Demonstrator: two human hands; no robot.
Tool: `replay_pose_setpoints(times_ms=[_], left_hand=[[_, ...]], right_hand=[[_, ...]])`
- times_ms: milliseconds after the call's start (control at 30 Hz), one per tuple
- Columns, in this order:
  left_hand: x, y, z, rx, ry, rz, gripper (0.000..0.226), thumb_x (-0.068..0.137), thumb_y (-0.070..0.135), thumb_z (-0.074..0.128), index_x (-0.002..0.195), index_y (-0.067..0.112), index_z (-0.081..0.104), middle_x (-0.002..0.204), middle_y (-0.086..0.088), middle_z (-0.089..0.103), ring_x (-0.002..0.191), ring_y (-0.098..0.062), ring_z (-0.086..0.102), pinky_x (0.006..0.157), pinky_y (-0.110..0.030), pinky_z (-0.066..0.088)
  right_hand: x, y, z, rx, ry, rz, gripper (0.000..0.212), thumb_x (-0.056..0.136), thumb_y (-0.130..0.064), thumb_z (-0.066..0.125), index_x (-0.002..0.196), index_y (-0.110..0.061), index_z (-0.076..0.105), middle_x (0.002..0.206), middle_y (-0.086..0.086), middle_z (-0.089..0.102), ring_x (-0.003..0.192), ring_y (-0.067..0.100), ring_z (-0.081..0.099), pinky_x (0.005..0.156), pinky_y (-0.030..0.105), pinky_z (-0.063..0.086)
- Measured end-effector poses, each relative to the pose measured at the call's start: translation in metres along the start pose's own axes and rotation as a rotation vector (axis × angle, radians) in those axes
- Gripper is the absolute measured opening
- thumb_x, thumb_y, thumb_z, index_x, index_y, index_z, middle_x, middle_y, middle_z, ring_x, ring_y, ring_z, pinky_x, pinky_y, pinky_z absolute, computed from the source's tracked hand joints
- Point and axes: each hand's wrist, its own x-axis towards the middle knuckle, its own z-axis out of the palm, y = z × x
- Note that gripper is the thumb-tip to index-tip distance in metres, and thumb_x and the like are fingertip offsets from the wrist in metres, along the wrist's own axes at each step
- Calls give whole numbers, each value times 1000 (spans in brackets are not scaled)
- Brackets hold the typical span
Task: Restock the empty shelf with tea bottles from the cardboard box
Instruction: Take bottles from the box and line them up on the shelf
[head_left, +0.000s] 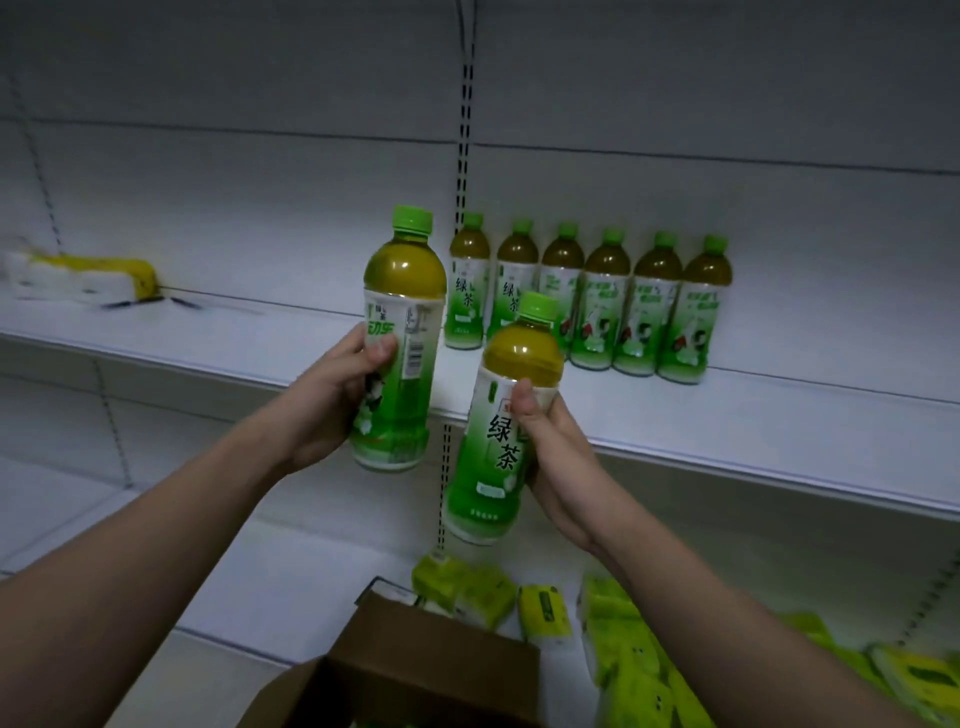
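Head view, looking forward and down at white store shelving.

Left hand (332, 384): grip closed round the lower half of a tea bottle (402, 338), thumb laid across the label front, other fingers wrapped behind and out of sight. Bottle upright, green cap on, held in the air at the front edge of the middle shelf (779, 415), not resting on it.

Right hand (550, 447): grip closed round a second tea bottle (501, 426), thumb pressed on the label just under the shoulder, fingers curled round the far side. This bottle leans slightly, top to the right, and hangs lower than the first, its base below the shelf edge. The two held bottles are near each other but not touching.

Count of bottles: two in hand, six more standing in a row (587, 296) on the middle shelf, towards the back wall, right of the slotted upright. Eight in all. All have green caps, amber-green tea and green-and-white labels.

Cardboard box (415, 680): one, open-topped, at bottom centre beneath the forearms; its contents cannot be made out.

Lower shelf, right of the box: a heap of yellow-green wrapped packs (623, 639), too jumbled and blurred to count.

Far left of the middle shelf: one white-and-yellow wrapped bundle (78, 278), lying down, blurred.
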Motion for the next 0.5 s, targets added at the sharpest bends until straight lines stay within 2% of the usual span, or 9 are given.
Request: replay_pose_setpoints(times_ms=[67, 200, 267, 400, 500], left_hand=[[14, 8, 3, 6, 26, 41, 40, 83, 33, 53, 123, 24, 54, 105, 1, 71, 97, -16, 68, 79, -33, 55], [40, 15, 9, -8, 86, 66, 47, 79, 32, 60, 125, 21, 55, 114, -3, 67, 114, -25, 59, 96, -46, 46], [53, 16, 9, -22, 119, 60, 45, 77, 30, 64, 120, 18, 59, 116, -6, 67, 117, -27, 57, 99, -47, 44], [77, 8, 8, -30, 132, 39, 39, 76, 27, 65, 113, 15, 65, 112, -7, 71, 108, -23, 63, 89, -38, 50], [93, -7, 7, -31, 138, 29, 35, 78, 25, 65, 112, 14, 65, 106, -5, 74, 99, -19, 69, 78, -30, 52]], right_hand=[[10, -16, -2, 13, 51, -64, 77, 59, -64, 71, 125, -28, 55, 119, -2, 71, 112, 15, 66, 96, 36, 51], [30, -43, -9, 13, 133, -133, 82, 61, -68, 70, 131, -30, 52, 122, -2, 69, 114, 18, 65, 102, 44, 48], [42, -51, -13, -27, 191, -147, 89, 58, -72, 70, 134, -34, 46, 128, -5, 65, 119, 18, 60, 106, 49, 44], [62, -55, -21, -130, 299, -143, 110, 48, -81, 69, 142, -39, 30, 140, -7, 51, 129, 20, 49, 109, 52, 37], [76, -47, -25, -225, 330, -159, 97, 57, -77, 67, 138, -41, 28, 133, -13, 48, 124, 16, 45, 102, 41, 37]])
